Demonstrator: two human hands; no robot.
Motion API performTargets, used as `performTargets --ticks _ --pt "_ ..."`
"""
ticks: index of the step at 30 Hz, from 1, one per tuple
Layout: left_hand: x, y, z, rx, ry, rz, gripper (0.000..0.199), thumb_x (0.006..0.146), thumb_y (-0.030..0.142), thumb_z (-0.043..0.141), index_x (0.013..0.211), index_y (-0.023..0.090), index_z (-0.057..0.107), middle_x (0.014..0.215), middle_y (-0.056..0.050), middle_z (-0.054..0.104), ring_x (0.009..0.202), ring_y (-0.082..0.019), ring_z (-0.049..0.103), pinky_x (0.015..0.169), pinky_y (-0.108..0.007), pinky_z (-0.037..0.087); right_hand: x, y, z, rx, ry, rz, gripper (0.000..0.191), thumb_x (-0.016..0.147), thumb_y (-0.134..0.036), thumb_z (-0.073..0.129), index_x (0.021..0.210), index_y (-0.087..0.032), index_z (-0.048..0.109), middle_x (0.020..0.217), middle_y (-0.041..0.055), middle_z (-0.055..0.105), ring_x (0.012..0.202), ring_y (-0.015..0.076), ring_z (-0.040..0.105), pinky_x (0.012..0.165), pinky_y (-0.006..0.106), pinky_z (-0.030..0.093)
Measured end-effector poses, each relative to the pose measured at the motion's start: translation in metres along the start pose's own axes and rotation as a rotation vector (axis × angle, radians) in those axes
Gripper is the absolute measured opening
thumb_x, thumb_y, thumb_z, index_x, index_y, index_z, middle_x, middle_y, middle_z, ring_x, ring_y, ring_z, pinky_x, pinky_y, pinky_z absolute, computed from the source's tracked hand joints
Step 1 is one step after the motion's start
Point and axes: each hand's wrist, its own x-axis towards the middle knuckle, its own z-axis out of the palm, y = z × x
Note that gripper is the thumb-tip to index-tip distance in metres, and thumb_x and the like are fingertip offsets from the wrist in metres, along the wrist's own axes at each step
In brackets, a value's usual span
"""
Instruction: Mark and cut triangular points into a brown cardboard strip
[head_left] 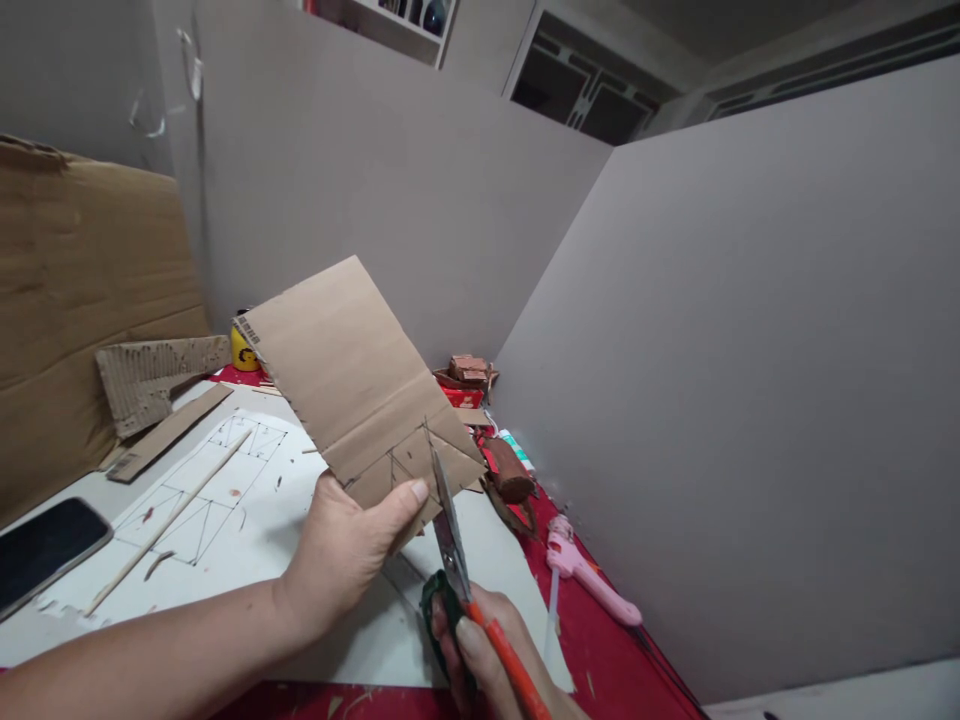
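A piece of brown cardboard [341, 350] is held up over the table, tilted, with dark pencil lines near its lower edge. My left hand [349, 540] grips that lower edge, thumb on top and fingers hidden behind. My right hand [491, 640] is closed around the scissors [451, 545], which have a dark green and an orange handle. Their blades point up and meet the cardboard's lower right part, just right of my left thumb. Beneath lies white paper [262, 520] with a drawn truss-like figure and a thin wooden stick [176, 515] across it.
A phone [49, 550] lies at the left, with cardboard scraps [169, 435] and a large cardboard sheet [90, 300] behind. A yellow cup [244, 350] stands farther back. Right of the paper are a brown roll [510, 472] and a pink glue gun [592, 575] on red cloth [600, 660], beside the wall.
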Motion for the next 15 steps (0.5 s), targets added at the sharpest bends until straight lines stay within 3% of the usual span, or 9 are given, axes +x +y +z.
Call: performTargets --ticks 10,15 --pt "0.0034 0.0025 -0.0050 -0.209 -0.005 0.025 0.058 0.075 0.042 0.084 0.124 0.017 0.069 0.117 -0.011 0.076 0.113 -0.028 0.069 0.102 -0.040 0.053 0.0008 -0.0088 -0.0027 -0.070 -0.052 -0.064 0.053 0.098 -0.072 0.039 0.084 -0.022 0.051 0.064 -0.0029 0.043 0.053 0.0126 0.038 0.046 0.025 0.033" --pt "0.0047 -0.0006 -0.0047 -0.181 0.027 0.049 0.062 0.076 0.042 0.084 0.130 0.018 0.065 0.119 -0.010 0.075 0.114 -0.027 0.068 0.105 -0.040 0.050 0.0009 -0.0002 -0.0004 -0.029 -0.016 -0.052 0.052 0.099 -0.070 0.038 0.087 -0.022 0.052 0.064 -0.0026 0.045 0.055 0.0134 0.040 0.051 0.026 0.037"
